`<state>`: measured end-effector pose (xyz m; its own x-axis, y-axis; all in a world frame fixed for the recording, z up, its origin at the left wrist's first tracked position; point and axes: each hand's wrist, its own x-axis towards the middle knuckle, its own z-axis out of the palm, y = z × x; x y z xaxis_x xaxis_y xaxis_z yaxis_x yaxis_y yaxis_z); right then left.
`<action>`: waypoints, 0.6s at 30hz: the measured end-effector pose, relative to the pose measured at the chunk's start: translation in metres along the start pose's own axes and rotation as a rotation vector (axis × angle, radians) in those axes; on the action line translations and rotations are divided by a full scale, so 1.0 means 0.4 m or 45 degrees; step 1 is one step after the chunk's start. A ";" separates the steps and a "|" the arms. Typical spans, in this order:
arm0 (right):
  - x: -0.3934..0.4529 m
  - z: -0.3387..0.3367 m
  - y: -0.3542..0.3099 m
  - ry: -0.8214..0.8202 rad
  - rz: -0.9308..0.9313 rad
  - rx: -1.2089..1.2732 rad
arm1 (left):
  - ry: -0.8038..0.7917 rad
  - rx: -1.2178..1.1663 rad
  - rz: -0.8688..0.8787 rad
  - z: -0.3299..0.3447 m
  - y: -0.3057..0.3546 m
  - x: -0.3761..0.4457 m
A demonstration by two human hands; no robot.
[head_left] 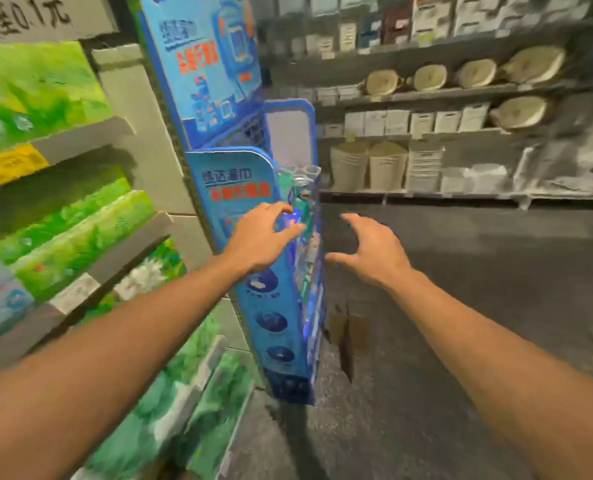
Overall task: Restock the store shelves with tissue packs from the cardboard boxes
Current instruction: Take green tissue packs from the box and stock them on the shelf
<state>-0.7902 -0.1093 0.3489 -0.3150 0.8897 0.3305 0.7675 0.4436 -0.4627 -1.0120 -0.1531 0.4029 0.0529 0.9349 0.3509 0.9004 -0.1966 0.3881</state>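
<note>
Both forearms reach forward; the left hand (262, 237) touches packs in the blue display rack (253, 188), fingers spread, gripping nothing clearly, and the right hand (371, 251) hangs open beside it. Green tissue packs (80, 233) fill the left shelves (128, 247). No cardboard box is identifiable, so restocking seems underway.

We see blue display stand (274, 306) at 6 o'clock of centre: glossy printed card or plastic, we cannot tell which. Green tissue packs (80, 233) at 9 o'clock: shiny plastic wrap. Shelf edges (90, 140) at 10 o'clock: matt grey, smooth. Floor (444, 306) at 4 o'clock: dark, speckled, rough-looking. Round baskets (430, 77) at 1 o'clock: woven, matt. Blur hides finer texture.
</note>
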 end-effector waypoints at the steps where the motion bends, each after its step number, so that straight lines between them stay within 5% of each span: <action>1: -0.072 -0.032 0.077 0.003 0.087 -0.017 | -0.078 -0.016 0.046 0.066 0.071 -0.002; 10: -0.727 -0.394 0.775 0.120 0.872 -0.070 | -0.711 -0.132 0.522 0.705 0.918 -0.045; 18: -1.238 -0.629 1.232 0.164 1.430 -0.050 | -1.183 -0.218 0.639 1.174 1.536 -0.179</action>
<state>-0.1153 -0.3586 0.1642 0.6223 0.7636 -0.1725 0.5975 -0.6056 -0.5255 -0.2599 -0.2020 0.2160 0.7739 0.5798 -0.2548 0.6153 -0.5928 0.5197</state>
